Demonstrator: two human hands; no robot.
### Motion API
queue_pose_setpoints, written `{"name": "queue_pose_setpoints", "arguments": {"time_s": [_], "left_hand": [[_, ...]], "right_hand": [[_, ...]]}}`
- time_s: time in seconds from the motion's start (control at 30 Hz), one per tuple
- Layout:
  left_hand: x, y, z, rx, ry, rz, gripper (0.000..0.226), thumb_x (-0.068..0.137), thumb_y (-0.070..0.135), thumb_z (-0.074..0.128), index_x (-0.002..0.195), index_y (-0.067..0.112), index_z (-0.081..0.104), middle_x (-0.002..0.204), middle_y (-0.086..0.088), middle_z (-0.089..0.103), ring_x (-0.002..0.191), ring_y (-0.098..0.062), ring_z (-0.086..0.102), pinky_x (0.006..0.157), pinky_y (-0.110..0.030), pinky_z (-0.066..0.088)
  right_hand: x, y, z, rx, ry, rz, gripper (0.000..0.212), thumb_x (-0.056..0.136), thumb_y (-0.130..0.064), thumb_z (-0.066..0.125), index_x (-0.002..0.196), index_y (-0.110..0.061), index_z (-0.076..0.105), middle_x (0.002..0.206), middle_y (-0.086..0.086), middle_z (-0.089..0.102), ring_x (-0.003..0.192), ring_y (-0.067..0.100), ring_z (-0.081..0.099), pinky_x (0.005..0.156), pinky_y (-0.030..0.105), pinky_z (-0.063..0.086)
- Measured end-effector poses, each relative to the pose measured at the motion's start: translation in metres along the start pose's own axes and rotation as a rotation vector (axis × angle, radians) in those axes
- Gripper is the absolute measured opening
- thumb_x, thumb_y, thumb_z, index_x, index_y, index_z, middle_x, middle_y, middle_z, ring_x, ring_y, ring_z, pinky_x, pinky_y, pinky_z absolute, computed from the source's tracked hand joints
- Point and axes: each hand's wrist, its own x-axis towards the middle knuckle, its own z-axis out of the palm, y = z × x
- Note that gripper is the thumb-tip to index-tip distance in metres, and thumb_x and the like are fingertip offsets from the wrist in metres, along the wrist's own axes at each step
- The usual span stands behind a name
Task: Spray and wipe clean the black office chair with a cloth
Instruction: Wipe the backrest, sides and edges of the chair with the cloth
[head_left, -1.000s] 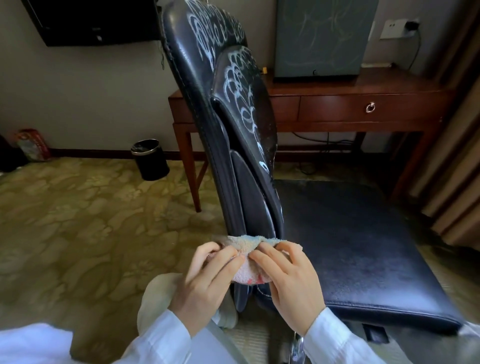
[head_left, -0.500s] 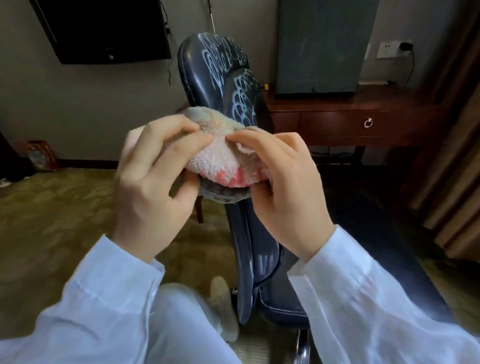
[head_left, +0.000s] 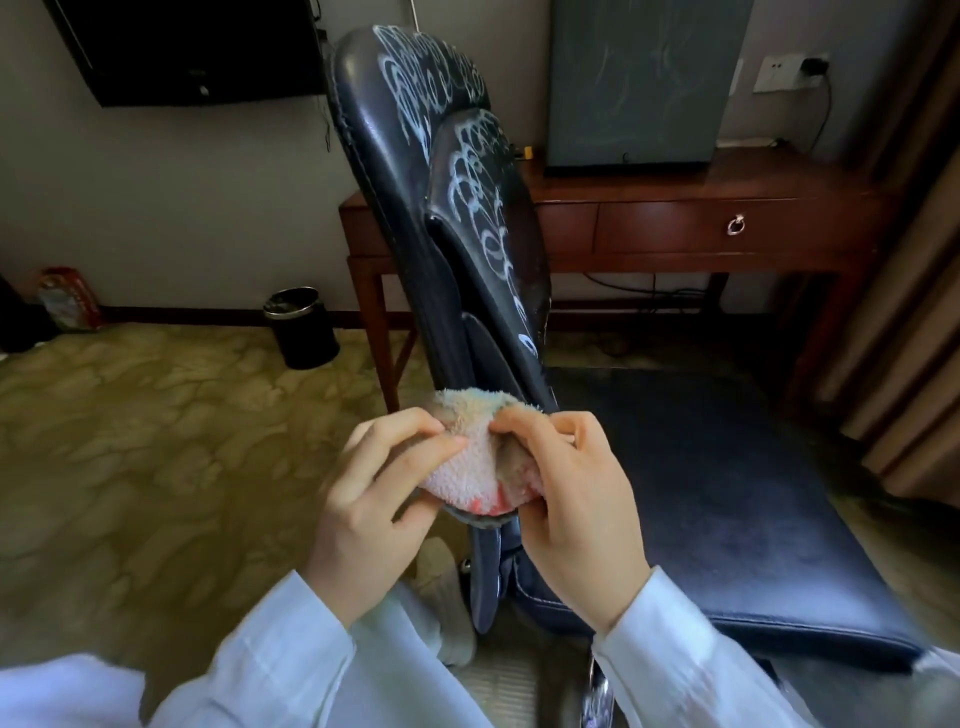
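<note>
You hold the terry cloth (head_left: 470, 462) bunched between both hands, just in front of the lower backrest (head_left: 496, 353) of the black office chair (head_left: 727, 493), probably to refold it and present a fresh face for the white scrawled marks (head_left: 470, 171) on the upper backrest. Your left hand (head_left: 363, 509) and right hand (head_left: 582, 525) each pinch it, fingers (head_left: 415, 444) curled over the top, so the cloth bulges up between the fingertips.

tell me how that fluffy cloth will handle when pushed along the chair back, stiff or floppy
Probably floppy: the cloth bunches and folds between the left hand and right hand. Likely light, since fingertip pinches carry it. Its fuzzy pile should drag rather than slide on the chair back, so it may crumple unless pressed flat.
</note>
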Motion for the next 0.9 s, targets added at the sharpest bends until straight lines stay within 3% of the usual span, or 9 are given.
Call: {"name": "queue_pose_setpoints", "arguments": {"time_s": [0.33, 0.47, 0.6, 0.7, 0.9], "left_hand": [[-0.066, -0.006, 0.038, 0.023, -0.123, -0.010, 0.027, 0.085, 0.001, 0.050, 0.106, 0.015, 0.060, 0.113, -0.001, 0.054, 0.105, -0.022, 0.051, 0.097, -0.027, 0.042], [-0.061, -0.002, 0.031, 0.016, -0.152, 0.003, 0.029, 0.084, -0.002, 0.051, 0.106, 0.014, 0.060, 0.113, -0.001, 0.055, 0.105, -0.024, 0.053, 0.091, -0.036, 0.047], [-0.007, 0.006, 0.000, 0.052, 0.003, 0.047, 0.033, 0.079, -0.008, 0.058, 0.107, 0.010, 0.062, 0.112, -0.005, 0.057, 0.103, -0.030, 0.056, 0.093, -0.036, 0.048], [0.058, 0.014, -0.032, 0.129, 0.120, 0.120, 0.034, 0.072, -0.015, 0.064, 0.101, 0.001, 0.068, 0.109, -0.011, 0.058, 0.098, -0.035, 0.057, 0.091, -0.037, 0.047], [0.129, 0.016, -0.081, 0.270, 0.117, 0.204, 0.024, 0.080, 0.001, 0.068, 0.103, -0.005, 0.068, 0.106, -0.025, 0.059, 0.097, -0.038, 0.058, 0.083, -0.046, 0.051]], "right_hand": [[-0.055, 0.022, 0.038, -0.044, -0.068, 0.116, 0.074, 0.051, 0.013, 0.071, 0.111, -0.026, 0.054, 0.092, -0.013, 0.034, 0.076, 0.022, 0.054, 0.048, 0.029, 0.052], [-0.053, 0.017, 0.032, -0.057, -0.015, 0.051, 0.065, 0.051, 0.011, 0.075, 0.106, -0.020, 0.060, 0.094, -0.012, 0.040, 0.078, 0.021, 0.055, 0.052, 0.033, 0.054], [-0.013, -0.005, 0.001, -0.017, 0.119, -0.091, 0.055, 0.063, 0.002, 0.073, 0.111, -0.020, 0.057, 0.108, -0.011, 0.044, 0.093, 0.023, 0.055, 0.064, 0.040, 0.055], [0.039, -0.030, -0.028, 0.049, 0.219, -0.186, 0.036, 0.076, -0.005, 0.051, 0.109, -0.013, 0.059, 0.108, -0.006, 0.047, 0.095, 0.028, 0.054, 0.067, 0.044, 0.050], [0.112, -0.054, -0.062, 0.085, 0.247, -0.226, 0.044, 0.072, -0.014, 0.035, 0.107, -0.011, 0.063, 0.103, 0.001, 0.065, 0.094, 0.025, 0.052, 0.072, 0.037, 0.045]]}}
